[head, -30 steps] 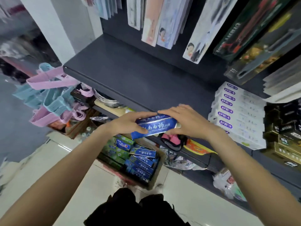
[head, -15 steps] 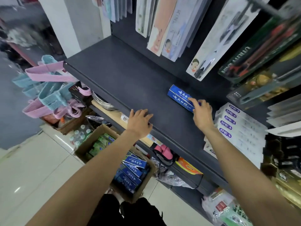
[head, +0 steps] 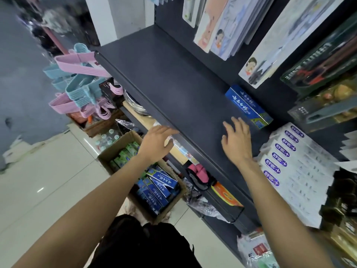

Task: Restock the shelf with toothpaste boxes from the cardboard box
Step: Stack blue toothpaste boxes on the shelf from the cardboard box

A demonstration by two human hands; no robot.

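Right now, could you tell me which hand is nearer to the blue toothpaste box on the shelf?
The right hand. It is just in front of the blue toothpaste box, not touching it. The left hand is farther off, at the shelf's front edge.

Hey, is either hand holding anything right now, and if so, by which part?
Nothing is held. The right hand is open over the shelf, apart from the blue box. The left hand is open at the shelf's front edge.
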